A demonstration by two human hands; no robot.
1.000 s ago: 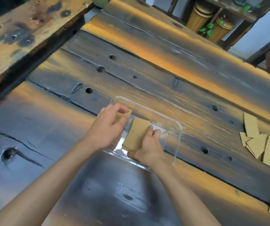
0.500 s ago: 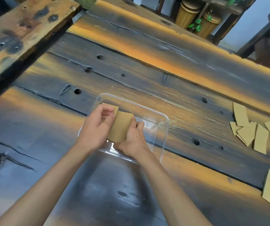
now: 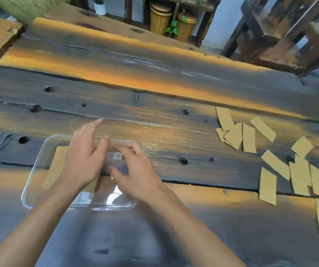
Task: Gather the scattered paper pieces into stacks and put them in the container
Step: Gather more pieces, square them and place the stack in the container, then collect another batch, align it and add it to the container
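step: stack lies in container | left hand, right hand above it; fingers spread, empty | next: reach pieces at table's right edge

Desk: dark weathered planks with orange streaks, several round holes bored in the boards. Beyond the far edge, two tan ribbed pots side by side, green leaves trailing between them. Small white pot further left. Dark wooden frame at far right.
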